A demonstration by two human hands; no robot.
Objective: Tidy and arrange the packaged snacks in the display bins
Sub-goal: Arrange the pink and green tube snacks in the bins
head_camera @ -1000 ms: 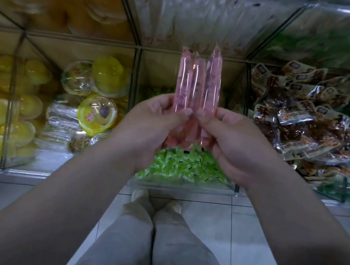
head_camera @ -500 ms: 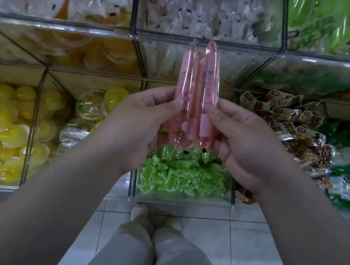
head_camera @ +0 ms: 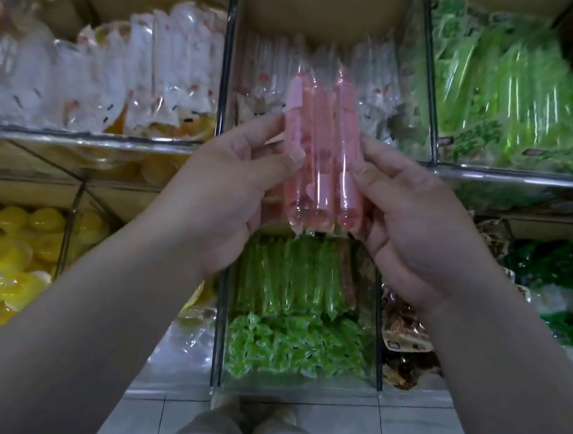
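I see the left hand and right hand both closed around a bundle of pink jelly sticks, thumbs pressed on the front, fingers curled behind. The bundle stands nearly upright, raised in front of the upper middle bin holding white-wrapped sticks. Directly below the hands, the lower bin contains green sticks.

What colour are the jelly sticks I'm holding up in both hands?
Translucent pink jelly sticks, held between left hand and right hand; head view.
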